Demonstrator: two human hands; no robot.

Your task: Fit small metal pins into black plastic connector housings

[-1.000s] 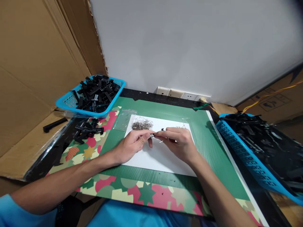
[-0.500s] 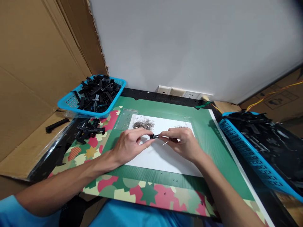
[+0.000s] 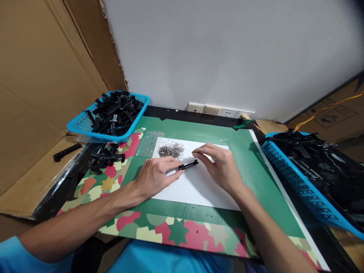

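Observation:
My left hand (image 3: 159,173) pinches one end of a narrow black plastic part (image 3: 189,165) between thumb and fingertips. The part's free end points right, held over a white sheet (image 3: 196,189). Just above and right of that end is my right hand (image 3: 217,163), closed in a pinch and apart from the part. A tiny pale glint shows at its fingers; what they hold is too small to make out. Behind my left hand, a pile of small metal pieces (image 3: 171,149) lies on the sheet. More small bits are partly hidden behind my right hand.
A blue basket (image 3: 133,133) heaped with black parts stands back left, with loose black parts (image 3: 105,156) before it. Another blue basket (image 3: 298,189) of black parts is at right. A clear plastic bag (image 3: 149,144) lies on the green mat (image 3: 256,178). Sockets (image 3: 212,110) line the wall.
My right hand has let go of the black part's right end and moved slightly up, uncovering it. The thin pale thing by its fingers no longer shows. My left hand keeps its hold.

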